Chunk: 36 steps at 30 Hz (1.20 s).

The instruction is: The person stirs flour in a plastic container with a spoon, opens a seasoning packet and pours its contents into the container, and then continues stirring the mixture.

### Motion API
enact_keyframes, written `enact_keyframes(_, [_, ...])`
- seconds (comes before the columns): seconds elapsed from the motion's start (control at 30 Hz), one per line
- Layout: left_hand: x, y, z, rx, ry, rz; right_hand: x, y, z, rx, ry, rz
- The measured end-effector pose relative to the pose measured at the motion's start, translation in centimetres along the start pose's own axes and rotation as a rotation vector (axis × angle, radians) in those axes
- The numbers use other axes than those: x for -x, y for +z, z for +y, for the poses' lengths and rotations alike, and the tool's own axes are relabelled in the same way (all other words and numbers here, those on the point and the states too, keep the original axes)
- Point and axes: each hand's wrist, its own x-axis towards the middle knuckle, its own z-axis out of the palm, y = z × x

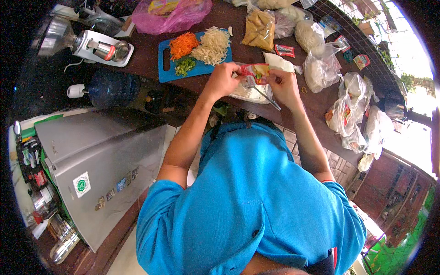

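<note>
Between my two hands a small red and yellow seasoning sachet [256, 71] is stretched out. My left hand [223, 79] pinches its left end and my right hand [284, 84] grips its right end. Just below the sachet stands a clear plastic container [264, 101] with white flour-like powder [244, 92] in it. A metal utensil handle [271, 100] slants out over the container's rim; its other end is hidden. Left of it, a blue cutting board [166, 76] bears shredded carrot [183, 44], pale shredded vegetable [213, 46] and chopped green onion [185, 66].
A bag of white powder [279, 62] lies behind my right hand. Another red sachet [284, 50], a bag of tan food [259, 30] and several plastic bags [321, 70] line the table's right side. A pink plastic bag [172, 17] and a white grinder [103, 48] stand far left, a grey refrigerator [110, 165] nearer.
</note>
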Motion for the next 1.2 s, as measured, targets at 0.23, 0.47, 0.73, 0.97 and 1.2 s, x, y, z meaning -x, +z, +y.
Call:
enact_keyframes(0.23, [1.3,2.4,-2.0,0.091,-0.004,-0.008,1.2,0.5,-0.7,0.107,-0.108,0.064])
enact_keyframes(0.47, [1.3,2.2,-1.5,0.047,0.009,-0.014,1.6,0.4,-1.0,0.093,-0.128,0.082])
enact_keyframes(0.73, [1.0,1.9,-1.6,0.026,-0.019,-0.036,1.4,0.5,-0.1,0.086,-0.115,0.082])
enact_keyframes(0.97, [0.8,1.6,-0.8,0.022,-0.095,-0.059,1.4,0.6,-0.2,0.133,-0.108,0.088])
enact_keyframes(1.2, [0.9,1.3,-0.2,0.006,-0.091,-0.071,1.4,1.2,0.6,0.109,-0.128,0.115])
